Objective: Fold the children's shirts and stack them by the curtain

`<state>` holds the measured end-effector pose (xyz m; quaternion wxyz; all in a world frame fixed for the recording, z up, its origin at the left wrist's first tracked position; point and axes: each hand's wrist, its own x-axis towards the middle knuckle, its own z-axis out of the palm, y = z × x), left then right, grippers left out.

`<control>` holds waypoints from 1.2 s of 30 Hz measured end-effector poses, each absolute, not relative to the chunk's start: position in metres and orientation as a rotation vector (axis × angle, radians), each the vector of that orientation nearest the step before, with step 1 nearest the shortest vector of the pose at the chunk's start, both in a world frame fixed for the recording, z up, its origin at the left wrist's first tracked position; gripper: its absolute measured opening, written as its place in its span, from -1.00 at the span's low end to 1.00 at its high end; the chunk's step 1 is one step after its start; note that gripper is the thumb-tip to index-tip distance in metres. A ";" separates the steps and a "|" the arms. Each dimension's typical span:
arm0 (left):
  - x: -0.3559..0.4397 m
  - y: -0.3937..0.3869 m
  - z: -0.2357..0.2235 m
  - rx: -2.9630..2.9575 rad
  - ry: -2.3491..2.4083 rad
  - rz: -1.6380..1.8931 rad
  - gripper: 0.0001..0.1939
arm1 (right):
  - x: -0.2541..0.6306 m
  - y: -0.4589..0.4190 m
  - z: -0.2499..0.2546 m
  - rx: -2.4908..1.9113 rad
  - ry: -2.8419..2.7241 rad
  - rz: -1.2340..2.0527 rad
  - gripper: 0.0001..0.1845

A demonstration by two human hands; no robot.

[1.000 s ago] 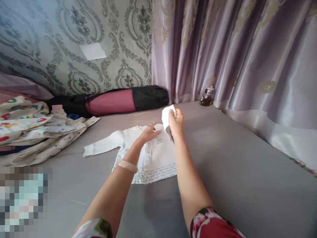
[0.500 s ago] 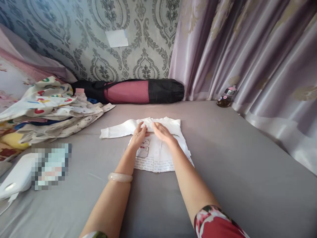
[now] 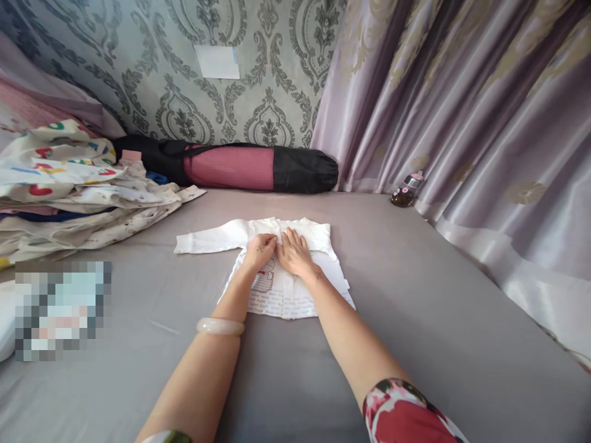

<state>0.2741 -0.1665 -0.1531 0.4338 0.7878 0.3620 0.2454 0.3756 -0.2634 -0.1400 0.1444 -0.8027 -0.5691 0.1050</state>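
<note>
A small white long-sleeved shirt [image 3: 325,295] lies flat on the bed, with a bear drawing and rows of small print on its front. One sleeve stretches out to the left; the right side shows no sleeve sticking out. My left hand [image 3: 261,251] is closed, its fingertips pinched at the shirt's upper middle, just below the neckline. Beside it, my right hand [image 3: 295,252] lies palm down on the upper chest, fingers stretched out and slightly apart. Part of the bear drawing is hidden by my left wrist.
A pile of clothes [image 3: 83,197] is heaped at the left. Along the wall lies a long black and dark pink roll [image 3: 231,167]. A small bottle [image 3: 406,189] stands by the curtain [image 3: 369,111]. A blurred-out flat object [image 3: 69,311] rests on the grey sheet [image 3: 438,320] at left.
My hands have turned from edge-on to palm down onto the shirt. The left fingers have closed at its middle, and the right hand has flattened. The view has shifted slightly.
</note>
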 end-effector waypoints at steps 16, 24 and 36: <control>0.273 -0.167 -0.160 2.228 0.947 0.671 -0.71 | 0.450 -0.289 -0.129 -2.657 -1.654 0.285 -0.25; 0.273 -0.170 -0.155 2.222 0.965 0.647 -0.71 | 0.469 -0.294 -0.144 -2.716 -1.482 0.174 -0.29; 0.271 -0.175 -0.156 2.458 0.826 0.803 -0.64 | 0.459 -0.278 -0.125 -2.617 -1.688 0.056 -0.34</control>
